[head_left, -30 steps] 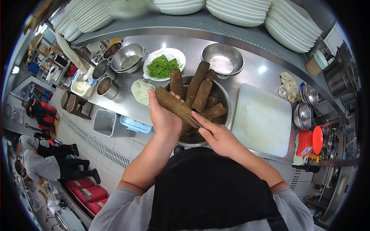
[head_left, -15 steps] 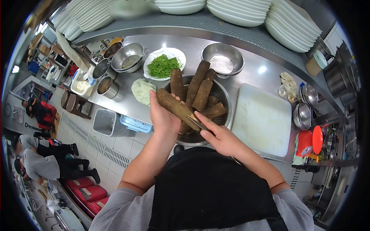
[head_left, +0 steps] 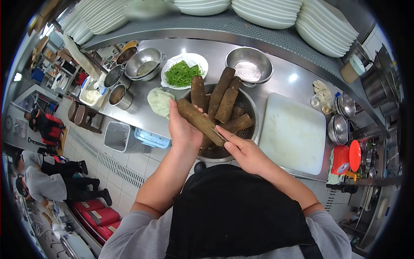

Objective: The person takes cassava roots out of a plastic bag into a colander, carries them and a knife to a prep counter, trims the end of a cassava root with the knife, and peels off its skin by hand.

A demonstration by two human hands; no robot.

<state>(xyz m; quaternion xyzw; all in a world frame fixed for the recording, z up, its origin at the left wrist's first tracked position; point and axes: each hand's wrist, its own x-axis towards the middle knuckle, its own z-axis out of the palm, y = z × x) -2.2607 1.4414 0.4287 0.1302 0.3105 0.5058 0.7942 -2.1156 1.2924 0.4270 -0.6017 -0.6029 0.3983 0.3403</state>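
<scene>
Brown root (head_left: 199,121), left hand (head_left: 184,134) cupped beneath

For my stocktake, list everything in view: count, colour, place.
held root: one, brown, left hand
other roots: several, brown, in colander
colander: one, dark metal, below hands
blade: one, grey, right hand
greens: one pile, green, white plate
cloth: one, pale green, beside colander
cutting board: one, white, right of colander
plates: several stacks, white, shelf
metal bowls: several, silver, counter
bin: one, grey, floor, left
co-workers: several, grey and black, left
far background: unclear
left hand, right hand: two, bare, at root
</scene>
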